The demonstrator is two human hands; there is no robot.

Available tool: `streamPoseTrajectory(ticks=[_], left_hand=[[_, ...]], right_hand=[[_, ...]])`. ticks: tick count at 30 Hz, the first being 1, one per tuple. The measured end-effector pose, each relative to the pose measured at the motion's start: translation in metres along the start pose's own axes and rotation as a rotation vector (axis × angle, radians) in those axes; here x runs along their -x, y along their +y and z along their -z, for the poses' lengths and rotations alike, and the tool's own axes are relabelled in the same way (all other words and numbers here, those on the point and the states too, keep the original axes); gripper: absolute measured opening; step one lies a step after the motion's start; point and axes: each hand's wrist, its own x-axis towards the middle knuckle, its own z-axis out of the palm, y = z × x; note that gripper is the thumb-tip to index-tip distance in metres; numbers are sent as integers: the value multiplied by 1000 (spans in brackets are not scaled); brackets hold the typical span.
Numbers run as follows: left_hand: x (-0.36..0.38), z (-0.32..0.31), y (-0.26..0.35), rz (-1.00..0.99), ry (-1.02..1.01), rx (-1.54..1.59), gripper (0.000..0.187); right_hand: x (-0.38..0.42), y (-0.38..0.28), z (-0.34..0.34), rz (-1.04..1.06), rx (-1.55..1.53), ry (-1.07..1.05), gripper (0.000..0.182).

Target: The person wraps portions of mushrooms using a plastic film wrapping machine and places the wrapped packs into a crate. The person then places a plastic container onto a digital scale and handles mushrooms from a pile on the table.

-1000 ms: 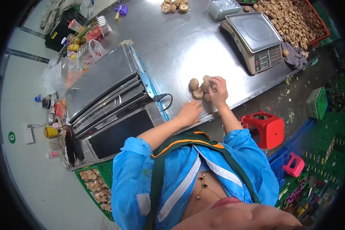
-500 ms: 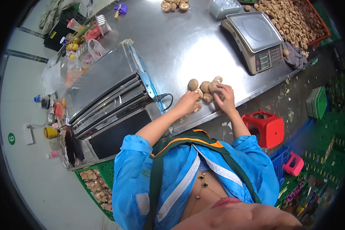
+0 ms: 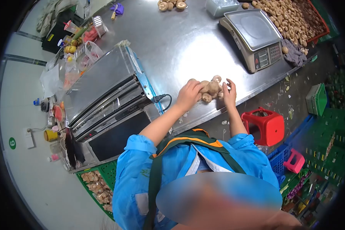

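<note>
A small heap of brown mushrooms (image 3: 211,89) lies near the front edge of the steel table (image 3: 180,42). My left hand (image 3: 188,94) is cupped over the left side of the heap, fingers closed around the mushrooms there. My right hand (image 3: 229,93) presses against the right side of the heap with its fingers spread. Both hands squeeze the pile from either side. Blue sleeves and a green apron cover my arms and chest.
A film wrapping machine (image 3: 103,92) stands to the left, its cable (image 3: 164,100) beside my left hand. A weighing scale (image 3: 253,36) sits at the back right, next to a red crate of mushrooms (image 3: 291,19). A red stool (image 3: 263,127) stands below the table edge.
My left hand has moved from the table's front edge up onto the left side of the mushroom heap. My right hand has let go of a mushroom and opened beside the pile.
</note>
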Motion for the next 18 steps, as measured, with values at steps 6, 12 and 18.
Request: streamPoseTrajectory(ticks=[6, 12, 18], left_hand=[[12, -18, -17, 18, 21, -17, 48], [18, -57, -46, 929, 122, 379, 74], [-5, 2, -7, 807, 103, 166, 72]], right_hand=[[-3, 24, -3, -54, -84, -133, 52], [-5, 2, -13, 67, 179, -277, 64], [2, -51, -29, 213, 33, -113, 66]])
